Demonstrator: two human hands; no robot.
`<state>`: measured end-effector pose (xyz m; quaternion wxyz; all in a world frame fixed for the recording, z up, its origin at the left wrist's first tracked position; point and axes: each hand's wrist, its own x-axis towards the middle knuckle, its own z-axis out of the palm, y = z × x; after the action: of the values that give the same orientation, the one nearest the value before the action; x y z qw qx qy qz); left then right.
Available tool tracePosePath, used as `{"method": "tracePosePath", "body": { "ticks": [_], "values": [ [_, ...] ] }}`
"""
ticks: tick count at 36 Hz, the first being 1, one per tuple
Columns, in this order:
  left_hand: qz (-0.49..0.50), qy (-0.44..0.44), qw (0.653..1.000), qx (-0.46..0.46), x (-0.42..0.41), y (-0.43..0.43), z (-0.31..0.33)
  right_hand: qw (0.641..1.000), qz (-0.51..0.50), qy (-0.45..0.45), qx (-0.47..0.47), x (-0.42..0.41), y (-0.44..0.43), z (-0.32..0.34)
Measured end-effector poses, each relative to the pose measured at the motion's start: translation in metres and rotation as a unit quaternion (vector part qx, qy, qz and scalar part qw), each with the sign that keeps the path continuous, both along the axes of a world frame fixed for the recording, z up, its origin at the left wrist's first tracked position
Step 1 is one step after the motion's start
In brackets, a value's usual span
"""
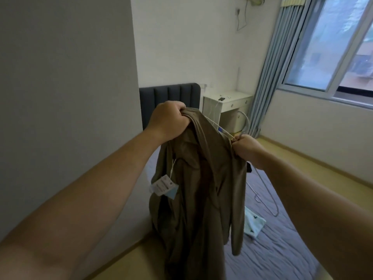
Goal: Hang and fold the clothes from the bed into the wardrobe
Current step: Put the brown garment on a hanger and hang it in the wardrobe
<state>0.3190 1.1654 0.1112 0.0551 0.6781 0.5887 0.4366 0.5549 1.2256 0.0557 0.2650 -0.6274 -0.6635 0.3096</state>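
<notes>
A brown jacket [201, 188] hangs in front of me, with a paper price tag [164, 185] dangling at its left side. My left hand [169, 120] grips the bunched fabric at the jacket's top left. My right hand [245, 147] pinches the jacket's other shoulder together with a thin white hanger [220, 128], whose hook [245, 120] curves up behind. The hanger's arm runs under the collar and is partly hidden by cloth. Below lies the bed [272, 249] with a purple sheet.
Spare wire hangers [266, 197] and a small light cloth [253, 223] lie on the bed. A dark headboard [171, 100], a white desk [228, 104], blue curtains [282, 67] and a window [333, 47] stand behind. A grey panel [66, 87] fills the left.
</notes>
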Motion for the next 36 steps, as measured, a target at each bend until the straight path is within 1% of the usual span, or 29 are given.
{"method": "tracePosePath", "body": {
  "ticks": [2,5,10,13,16,18,20,22,25,28,30,33,36],
  "values": [
    [0.014,0.010,1.000,0.000,0.005,0.000,0.003,1.000,-0.001,-0.014,0.000,0.003,0.002,-0.002],
    [0.025,-0.013,1.000,-0.006,0.012,0.002,0.006,0.999,0.020,-0.030,-0.007,0.004,0.002,-0.005],
    [0.041,-0.026,0.999,-0.011,0.025,0.006,0.006,0.994,0.097,-0.008,-0.049,-0.008,-0.007,-0.012],
    [0.054,-0.037,0.998,-0.010,0.029,0.006,0.005,0.992,0.109,0.013,-0.062,-0.021,-0.013,-0.018],
    [0.062,-0.039,0.997,-0.011,0.030,0.005,0.005,0.990,0.122,-0.026,-0.065,-0.034,-0.015,-0.024],
    [0.068,-0.032,0.997,-0.014,0.028,0.004,0.005,0.992,0.108,-0.025,-0.060,-0.042,-0.016,-0.025],
    [0.076,-0.021,0.997,-0.016,0.026,0.002,0.005,0.995,0.090,-0.011,-0.045,-0.047,-0.015,-0.022],
    [0.085,-0.016,0.996,-0.017,0.023,0.001,0.005,0.995,0.093,0.016,-0.029,-0.052,-0.015,-0.017],
    [0.091,-0.011,0.995,-0.027,0.023,-0.001,0.001,0.985,0.152,0.078,-0.022,-0.056,-0.018,-0.009],
    [0.074,-0.016,0.996,-0.045,0.025,-0.001,-0.005,0.962,0.222,0.153,-0.041,-0.061,-0.027,-0.003],
    [0.055,-0.027,0.996,-0.058,0.026,0.000,-0.008,0.958,0.237,0.153,-0.040,-0.068,-0.032,-0.001],
    [0.032,-0.054,0.995,-0.082,0.018,0.001,-0.011,0.972,0.211,0.102,0.025,-0.077,-0.036,-0.001],
    [-0.008,-0.088,0.988,-0.127,-0.003,-0.001,-0.016,0.979,0.158,0.116,0.051,-0.077,-0.034,0.000]
  ]
}}
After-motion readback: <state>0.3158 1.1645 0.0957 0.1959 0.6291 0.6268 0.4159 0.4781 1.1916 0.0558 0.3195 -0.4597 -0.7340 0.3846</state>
